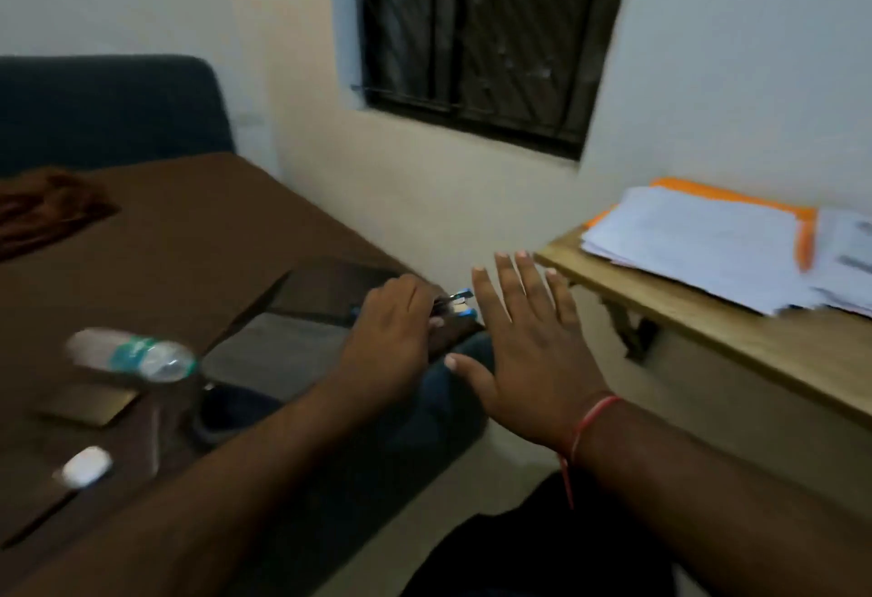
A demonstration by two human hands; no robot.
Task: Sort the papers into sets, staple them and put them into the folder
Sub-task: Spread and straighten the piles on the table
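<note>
Our left hand (391,318) curls round the stapler (460,306), silver with blue bits, at the edge of the brown table (188,228). Our right hand (524,346) is spread flat and holds nothing. White papers (698,242) lie on the orange folder (736,197) on the wooden shelf (708,341).

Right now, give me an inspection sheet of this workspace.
Surface: brown table; wooden shelf to its right.
Job's things: papers lie on orange folder on the shelf; stapler at the table corner.
Clutter: plastic bottle lying down, white case, reddish cloth.
Grippers: left hand grips the stapler; right hand open, fingers spread, holding nothing.
Cables: nothing seen.
Surroundings: barred window, dark chair.
</note>
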